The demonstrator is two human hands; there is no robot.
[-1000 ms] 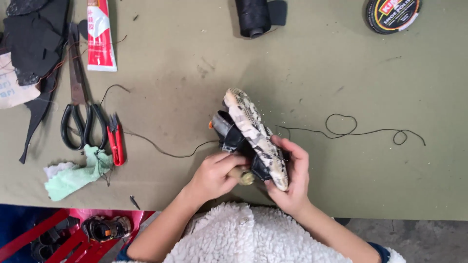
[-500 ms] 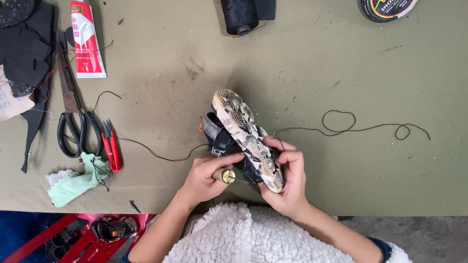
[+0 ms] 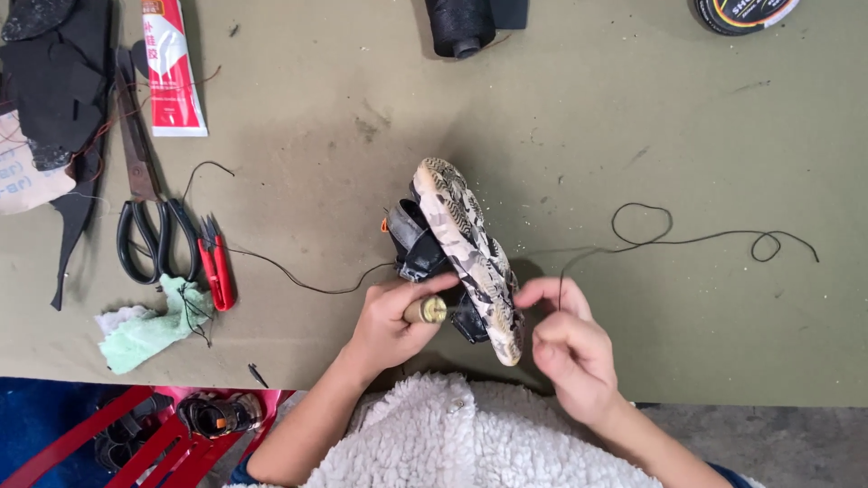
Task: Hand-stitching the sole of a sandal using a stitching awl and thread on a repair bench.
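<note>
We see two bare forearms entering from the lower edge, each ending in an ungloved hand: the left hand [image 3: 391, 318] and the right hand [image 3: 571, 354]. We note no rings, watch or bracelets on either. Across the chest we see a cream-white garment of thick, curly fleece, bearing one small pale fastener near its middle. A dark blue cuff edge shows beside each arm.
</note>
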